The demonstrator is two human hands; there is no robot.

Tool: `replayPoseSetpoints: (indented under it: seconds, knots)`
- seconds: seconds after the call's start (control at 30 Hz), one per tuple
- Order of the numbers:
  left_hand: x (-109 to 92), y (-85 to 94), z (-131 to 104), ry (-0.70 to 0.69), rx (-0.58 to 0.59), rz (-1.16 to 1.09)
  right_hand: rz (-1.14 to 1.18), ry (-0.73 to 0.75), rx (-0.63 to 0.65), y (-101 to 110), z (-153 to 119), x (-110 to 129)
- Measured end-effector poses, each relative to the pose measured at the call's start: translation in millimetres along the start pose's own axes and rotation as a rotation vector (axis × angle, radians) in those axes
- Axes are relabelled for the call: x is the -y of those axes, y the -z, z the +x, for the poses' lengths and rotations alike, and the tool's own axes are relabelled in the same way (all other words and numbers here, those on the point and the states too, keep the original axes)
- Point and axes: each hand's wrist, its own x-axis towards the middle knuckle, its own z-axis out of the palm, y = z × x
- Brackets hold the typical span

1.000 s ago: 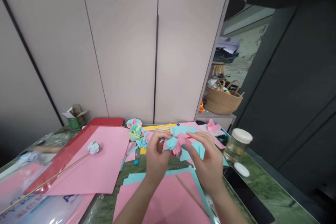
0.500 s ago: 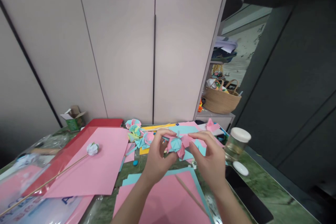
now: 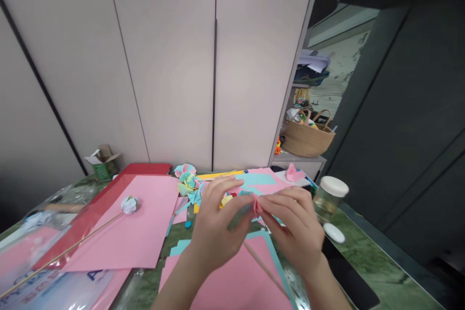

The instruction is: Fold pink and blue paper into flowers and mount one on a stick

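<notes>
Between my two hands is a small folded pink paper flower [image 3: 256, 206], held above the table. My left hand [image 3: 221, 220] pinches its left side between thumb and index finger, the other fingers raised and apart. On its right side, my right hand [image 3: 293, 225] grips it with thumb and fingertips. My fingers hide much of the flower's shape. Below my hands lies a stack of pink and light blue paper sheets [image 3: 232, 276] with a thin wooden stick [image 3: 265, 266] across it. Behind my left hand are several crumpled paper flowers [image 3: 187, 181] in pink, blue and yellow.
To the left, a white paper flower on a long stick [image 3: 129, 205] rests on a pink sheet [image 3: 152, 223]. At the right stand a lidded jar [image 3: 329, 198], a white oval object [image 3: 333, 233] and a black phone [image 3: 348, 276]. A tall cabinet [image 3: 174, 68] closes the back.
My hands have come closer together. The pink and blue flower, seen spread between them before, now shows mainly a narrow pink part pinched by my fingertips.
</notes>
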Motion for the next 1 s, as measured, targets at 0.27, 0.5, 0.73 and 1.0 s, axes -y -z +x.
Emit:
replayPoseSetpoints:
  seconds: [0.27,0.5,0.73,1.0]
  knots:
    - [-4.9,3.5,3.6,-0.023,0.012,0.109,-0.011,0.054,0.052,4.2,-1.5,-2.2]
    - [-7.3,5.4,4.6,-0.062,-0.086,0.176,-0.019,0.003,0.023,2.3,-0.6,1.0]
    - [-5.1,12.4,1.8,-0.214,-0.015,0.182,0.083,-0.029,0.108,7.2,3.7,-3.0]
    - [0.3,13.3,2.3,-0.149,0.123,0.103,0.118,-0.078,0.198,4.3,4.7,-2.6]
